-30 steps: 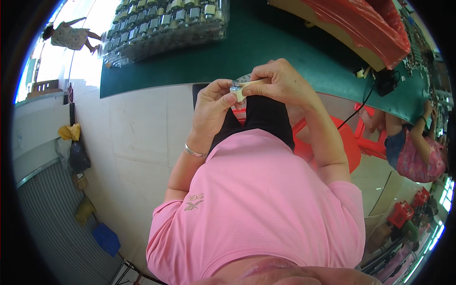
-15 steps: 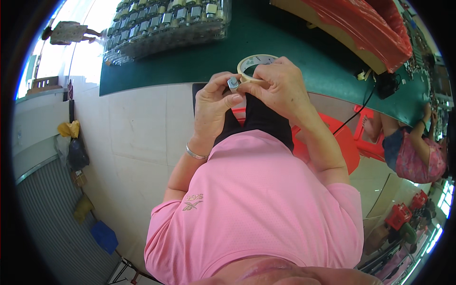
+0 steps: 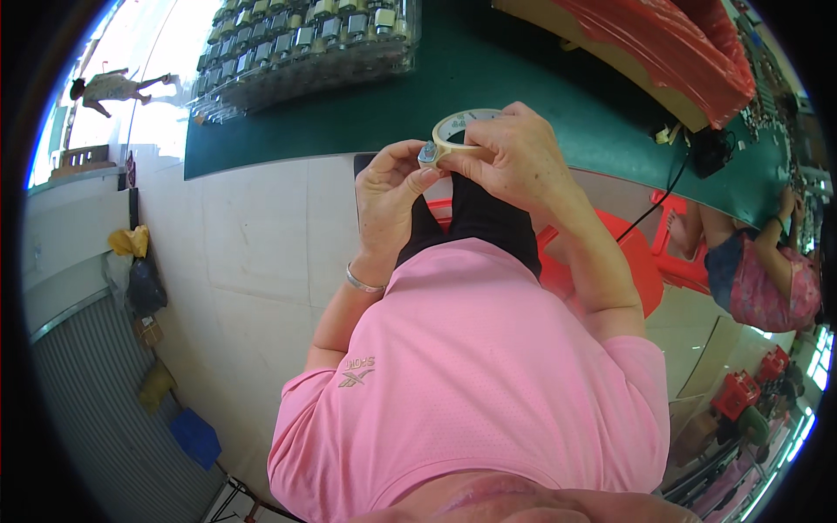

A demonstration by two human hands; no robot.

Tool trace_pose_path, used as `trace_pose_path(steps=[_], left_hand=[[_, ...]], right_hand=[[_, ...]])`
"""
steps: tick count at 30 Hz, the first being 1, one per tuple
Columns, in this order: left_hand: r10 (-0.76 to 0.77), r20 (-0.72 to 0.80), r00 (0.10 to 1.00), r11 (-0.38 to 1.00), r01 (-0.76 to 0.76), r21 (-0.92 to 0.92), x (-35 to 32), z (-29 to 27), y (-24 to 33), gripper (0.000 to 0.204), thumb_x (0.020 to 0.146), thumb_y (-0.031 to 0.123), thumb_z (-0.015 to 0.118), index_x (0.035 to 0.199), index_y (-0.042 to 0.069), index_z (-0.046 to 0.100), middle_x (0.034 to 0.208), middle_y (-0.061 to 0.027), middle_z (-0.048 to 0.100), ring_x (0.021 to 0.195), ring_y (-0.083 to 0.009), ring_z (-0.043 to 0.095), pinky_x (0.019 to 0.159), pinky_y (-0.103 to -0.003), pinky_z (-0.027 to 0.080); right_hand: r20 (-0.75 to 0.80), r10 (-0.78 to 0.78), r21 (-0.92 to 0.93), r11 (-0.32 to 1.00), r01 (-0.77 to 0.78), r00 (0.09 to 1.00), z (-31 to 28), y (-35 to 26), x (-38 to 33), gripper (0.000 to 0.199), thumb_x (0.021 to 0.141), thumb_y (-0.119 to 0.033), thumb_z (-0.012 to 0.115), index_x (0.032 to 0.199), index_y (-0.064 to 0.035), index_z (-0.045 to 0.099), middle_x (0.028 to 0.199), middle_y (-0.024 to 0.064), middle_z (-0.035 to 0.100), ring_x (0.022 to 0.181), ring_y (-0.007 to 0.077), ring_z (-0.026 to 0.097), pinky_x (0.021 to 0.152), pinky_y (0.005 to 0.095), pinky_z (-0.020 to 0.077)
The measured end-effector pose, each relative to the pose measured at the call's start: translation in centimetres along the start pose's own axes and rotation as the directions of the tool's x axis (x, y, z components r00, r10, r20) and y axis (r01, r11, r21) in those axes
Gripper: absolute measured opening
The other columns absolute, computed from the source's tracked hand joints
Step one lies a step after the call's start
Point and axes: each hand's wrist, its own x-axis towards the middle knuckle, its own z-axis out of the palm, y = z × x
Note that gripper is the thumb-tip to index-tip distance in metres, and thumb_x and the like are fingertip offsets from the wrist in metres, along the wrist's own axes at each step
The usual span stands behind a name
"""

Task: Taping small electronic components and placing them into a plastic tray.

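Note:
My left hand [image 3: 386, 199] pinches a small silvery, box-shaped metal part [image 3: 427, 152] between thumb and fingertips. Closed around the near side of a cream roll of masking tape [image 3: 442, 132], my right hand [image 3: 521, 162] has its thumb and forefinger beside the part. A pale band of tape seems to lie against the part's lower edge; the fingers hide how far it goes round. Both hands are just off the near edge of the green table [image 3: 349, 131], above my lap.
Stacked clear trays [image 3: 301, 44] of similar metal parts stand at the table's far left. A carton [image 3: 628, 74] covered in red plastic is at the far right, near a black device [image 3: 713, 155] with a cable. Red stools [image 3: 619, 261] and a seated person [image 3: 767, 270] are to the right.
The metal part has tilted a little in my left fingers, and the tape roll has shifted slightly left, closer to it. A person walking at the far left has changed stride.

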Motion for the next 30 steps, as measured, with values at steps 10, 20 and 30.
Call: trace_pose_path(steps=[10,20,30], left_hand=[[-0.003,0.123,0.992,1.0,0.005,-0.018,0.0,-0.4,0.1,0.029,0.093,0.008,0.061,0.119,-0.006,0.059,0.104,-0.0118,0.067,0.09,-0.0184,0.065,0.085,-0.03,0.053],[-0.109,0.041,0.993,0.983,0.114,-0.141,0.6,0.1,1.1,0.025,0.096,0.009,0.055,0.117,-0.005,0.06,0.109,-0.0136,0.066,0.093,-0.0201,0.066,0.085,-0.033,0.055],[-0.098,-0.01,0.995,0.993,0.097,-0.07,0.7,0.7,0.9,0.024,0.095,0.011,0.059,0.114,-0.004,0.063,0.103,-0.0108,0.068,0.084,-0.016,0.065,0.078,-0.027,0.053]], right_hand=[[-0.055,0.022,0.065,0.998,-0.019,0.998,1.5,1.1,0.3,0.042,0.069,-0.039,0.08,0.058,-0.0084,0.054,0.052,0.007,0.052,0.052,0.0271,0.047,0.061,0.0347,0.0395],[0.077,0.211,0.137,0.966,-0.22,0.974,0.5,0.4,0.5,0.042,0.079,-0.037,0.074,0.061,-0.0038,0.056,0.053,0.0114,0.056,0.048,0.0272,0.053,0.05,0.0354,0.0407],[0.129,0.312,0.275,0.901,-0.336,0.941,-0.8,-0.3,0.7,0.039,0.081,-0.031,0.075,0.064,0.001,0.06,0.056,0.012,0.061,0.052,0.0173,0.066,0.047,0.0274,0.0437]])
